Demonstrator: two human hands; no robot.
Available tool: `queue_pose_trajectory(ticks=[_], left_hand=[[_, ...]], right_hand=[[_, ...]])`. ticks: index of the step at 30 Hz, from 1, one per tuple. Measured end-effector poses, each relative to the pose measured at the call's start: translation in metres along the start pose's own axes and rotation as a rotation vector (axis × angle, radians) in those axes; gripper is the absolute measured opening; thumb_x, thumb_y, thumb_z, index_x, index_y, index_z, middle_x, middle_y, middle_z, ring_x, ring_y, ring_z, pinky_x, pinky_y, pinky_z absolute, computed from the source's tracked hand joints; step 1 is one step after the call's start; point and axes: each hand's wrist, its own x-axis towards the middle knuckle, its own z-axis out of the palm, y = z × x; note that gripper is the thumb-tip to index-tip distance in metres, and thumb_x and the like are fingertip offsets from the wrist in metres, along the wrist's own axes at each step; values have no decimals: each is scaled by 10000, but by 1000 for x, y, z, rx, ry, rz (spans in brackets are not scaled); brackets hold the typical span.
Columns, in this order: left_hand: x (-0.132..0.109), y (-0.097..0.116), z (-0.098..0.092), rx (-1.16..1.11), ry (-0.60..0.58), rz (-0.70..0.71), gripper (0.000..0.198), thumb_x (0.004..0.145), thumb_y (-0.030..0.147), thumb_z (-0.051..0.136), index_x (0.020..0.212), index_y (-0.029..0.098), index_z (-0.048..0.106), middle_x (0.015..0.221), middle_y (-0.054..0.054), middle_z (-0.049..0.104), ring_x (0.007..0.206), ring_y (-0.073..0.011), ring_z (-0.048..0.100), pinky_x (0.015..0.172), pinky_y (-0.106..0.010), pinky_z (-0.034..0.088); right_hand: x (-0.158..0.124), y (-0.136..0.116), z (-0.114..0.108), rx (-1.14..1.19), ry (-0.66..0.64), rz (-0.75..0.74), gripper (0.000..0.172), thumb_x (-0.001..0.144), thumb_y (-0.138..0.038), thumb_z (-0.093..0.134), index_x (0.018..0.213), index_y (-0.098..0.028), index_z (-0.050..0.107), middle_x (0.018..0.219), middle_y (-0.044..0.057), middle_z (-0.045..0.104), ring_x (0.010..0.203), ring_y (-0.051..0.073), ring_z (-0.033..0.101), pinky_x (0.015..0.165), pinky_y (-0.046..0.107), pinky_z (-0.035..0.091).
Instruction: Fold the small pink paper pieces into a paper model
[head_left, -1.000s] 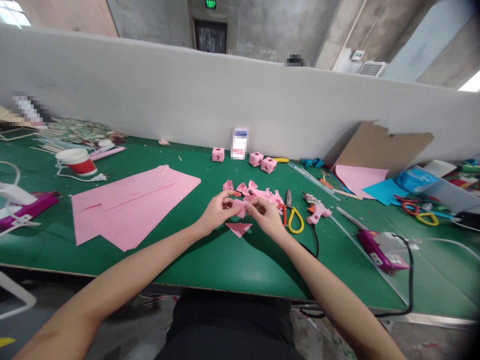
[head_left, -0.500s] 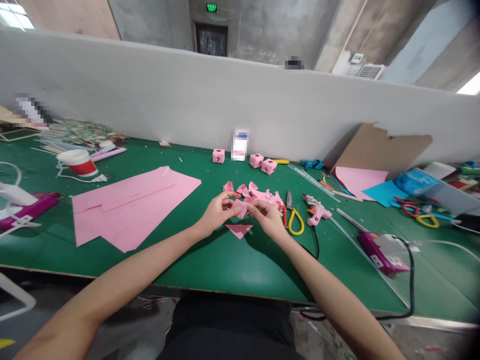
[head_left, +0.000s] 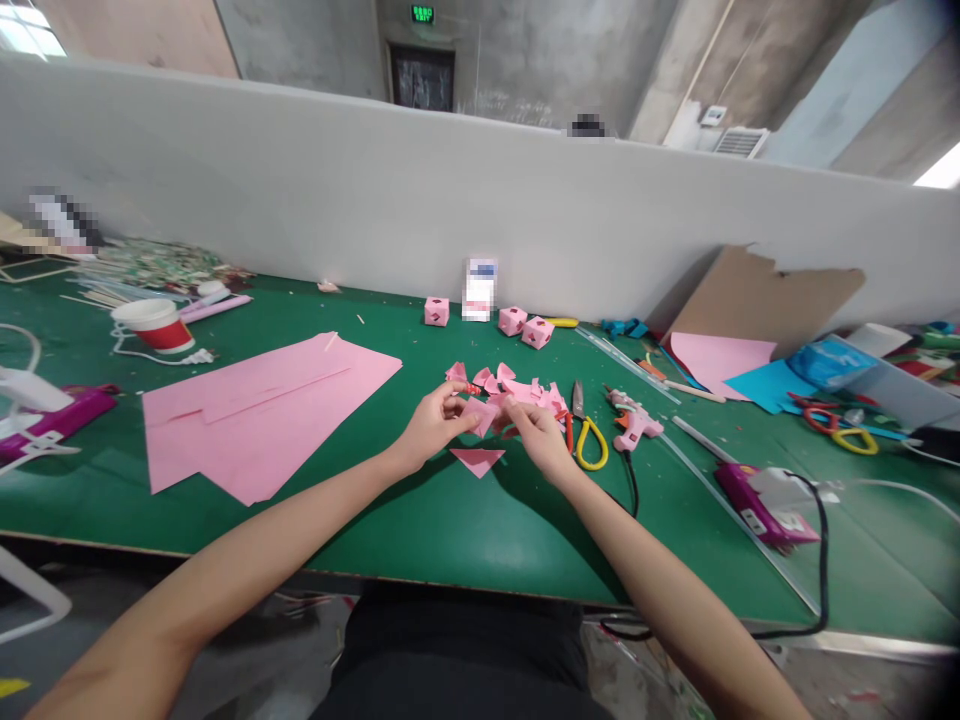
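Note:
A small folded piece of pink paper is pinched between the thumb and fingers of my left hand. My right hand is closed at the right side of the same piece, thumb and forefinger together at its edge; the fingertips are partly hidden. Just below them, a pink paper triangle lies flat on the green table. Behind my fingers is a heap of pink paper scraps and folded bits. Yellow-handled scissors rest right of my right hand.
Three pink paper cubes stand near the white partition. Large pink sheets lie at left. A pink glue gun with a black cord and a purple power strip are at right. A paper cup stands far left.
My right hand's fingertips have shifted slightly along the right edge of the folded paper. My left hand keeps its pinch, and the paper has turned a little.

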Motion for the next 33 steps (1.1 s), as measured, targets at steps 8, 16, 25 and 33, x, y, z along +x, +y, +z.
queue_pose_trajectory(ticks=[8,16,25,33], left_hand=[[-1,2,1,-40,-46,-29,440,737,298,718,1096,147,513,760,2,636,706,-147,638,675,-268,496],[-2,2,1,-54,-75,-50,461,737,275,713,1130,141,514,798,-18,658,729,-156,652,698,-291,526],[-2,3,2,-79,-45,-40,443,726,262,732,1100,143,528,736,17,629,692,-139,647,691,-273,520],[-3,6,2,-122,-17,-69,428,732,255,732,1082,143,512,733,18,636,652,-118,635,673,-247,496]], right_hand=[[1,4,1,-20,-19,-21,421,786,-594,648,734,-176,648,677,27,654,622,157,611,579,262,473],[-1,4,1,-115,17,-116,396,802,-551,653,668,-184,589,646,7,595,591,141,545,555,259,433],[-1,9,4,-66,-102,-31,441,818,-609,610,721,-178,608,645,17,646,581,144,593,558,262,468],[-3,5,6,-66,-106,-26,418,837,-567,605,705,-171,625,664,29,663,598,148,602,570,264,465]])
